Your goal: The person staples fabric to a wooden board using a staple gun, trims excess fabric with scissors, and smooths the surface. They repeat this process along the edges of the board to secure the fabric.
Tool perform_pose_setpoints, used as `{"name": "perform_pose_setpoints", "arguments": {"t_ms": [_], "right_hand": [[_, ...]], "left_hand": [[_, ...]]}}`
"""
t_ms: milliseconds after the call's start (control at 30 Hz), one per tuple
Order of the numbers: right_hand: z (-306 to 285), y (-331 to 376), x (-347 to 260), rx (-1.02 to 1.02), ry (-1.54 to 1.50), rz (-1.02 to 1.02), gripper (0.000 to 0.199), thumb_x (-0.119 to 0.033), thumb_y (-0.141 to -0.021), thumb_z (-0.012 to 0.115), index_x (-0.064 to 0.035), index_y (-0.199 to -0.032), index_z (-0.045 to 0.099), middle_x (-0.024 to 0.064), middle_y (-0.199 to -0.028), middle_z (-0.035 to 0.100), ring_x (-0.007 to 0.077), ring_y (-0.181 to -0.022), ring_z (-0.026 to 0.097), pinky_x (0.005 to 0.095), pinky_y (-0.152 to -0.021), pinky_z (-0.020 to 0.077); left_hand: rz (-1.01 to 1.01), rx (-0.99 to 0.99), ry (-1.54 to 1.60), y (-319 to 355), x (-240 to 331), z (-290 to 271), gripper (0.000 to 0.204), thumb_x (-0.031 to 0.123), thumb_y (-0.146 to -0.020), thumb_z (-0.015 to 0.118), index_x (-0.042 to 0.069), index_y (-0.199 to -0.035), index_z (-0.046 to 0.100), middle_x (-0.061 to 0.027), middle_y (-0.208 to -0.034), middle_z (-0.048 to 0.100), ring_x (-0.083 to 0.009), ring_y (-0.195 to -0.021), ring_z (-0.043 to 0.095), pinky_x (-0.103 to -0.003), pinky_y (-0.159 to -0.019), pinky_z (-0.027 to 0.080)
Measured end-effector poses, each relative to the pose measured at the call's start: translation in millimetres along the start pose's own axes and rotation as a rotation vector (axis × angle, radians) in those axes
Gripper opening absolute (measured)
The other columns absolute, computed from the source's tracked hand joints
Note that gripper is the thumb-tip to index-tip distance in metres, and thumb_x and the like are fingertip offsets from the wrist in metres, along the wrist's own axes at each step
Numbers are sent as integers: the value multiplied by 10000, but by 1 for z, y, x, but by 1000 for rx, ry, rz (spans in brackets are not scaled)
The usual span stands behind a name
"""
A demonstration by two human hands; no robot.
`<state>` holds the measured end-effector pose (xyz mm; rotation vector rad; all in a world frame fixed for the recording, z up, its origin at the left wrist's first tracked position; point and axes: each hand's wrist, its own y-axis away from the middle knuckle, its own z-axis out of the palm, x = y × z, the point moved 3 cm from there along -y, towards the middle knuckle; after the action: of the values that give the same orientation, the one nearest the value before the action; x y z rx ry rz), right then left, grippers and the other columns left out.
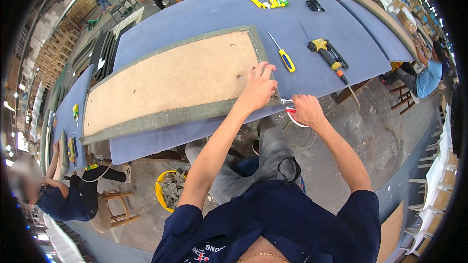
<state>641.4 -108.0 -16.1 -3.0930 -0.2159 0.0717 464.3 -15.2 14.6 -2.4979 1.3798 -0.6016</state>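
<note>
Left hand is pressed flat, fingers spread, on the near right corner of the panel, pinning the green fabric edge down, likely so it stays taut while being cut. Right hand is closed around the red-and-white handles of the scissors, just off the worktop edge; the blades point left toward the panel corner, under the left hand's heel. Blade tips are hidden, so can't tell whether they're in the fabric.

The panel lies brown board side up with fabric wrapped over its rim, long axis running left-right along the blue worktop, its right end at the hands.

Parked well apart behind it: yellow-handled screwdriver and yellow pneumatic tool, both within reach.
</note>
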Motion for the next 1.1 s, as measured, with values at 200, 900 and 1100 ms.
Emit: {"name": "perform_pose_setpoints", "arguments": {"t_ms": [200,900,1100], "right_hand": [[-10,8,35,188,-172,-18,412,-426,-843,763,-33,-937,680,160,-920,712,396,-794,705,504,-692,546],[-29,-33,-23,120,-144,-194,387,-238,-706,826,-55,-1006,665,129,-1005,585,349,-960,641,487,-814,506],[-3,-28,-10,51,-201,-278,333,-224,-709,828,-35,-933,671,157,-900,591,429,-752,640,536,-654,505]], "left_hand": [[-446,509,367,67,-21,4,168,157,-842,796,73,-969,725,-108,-1281,554,-328,-1273,439,-491,-1062,311],[-529,578,385,83,29,9,217,96,-795,812,117,-986,710,-79,-1186,553,-309,-1167,476,-459,-981,343],[-383,671,495,84,47,-13,251,76,-841,779,71,-1072,680,-106,-1192,581,-318,-1132,546,-446,-973,410]]}}
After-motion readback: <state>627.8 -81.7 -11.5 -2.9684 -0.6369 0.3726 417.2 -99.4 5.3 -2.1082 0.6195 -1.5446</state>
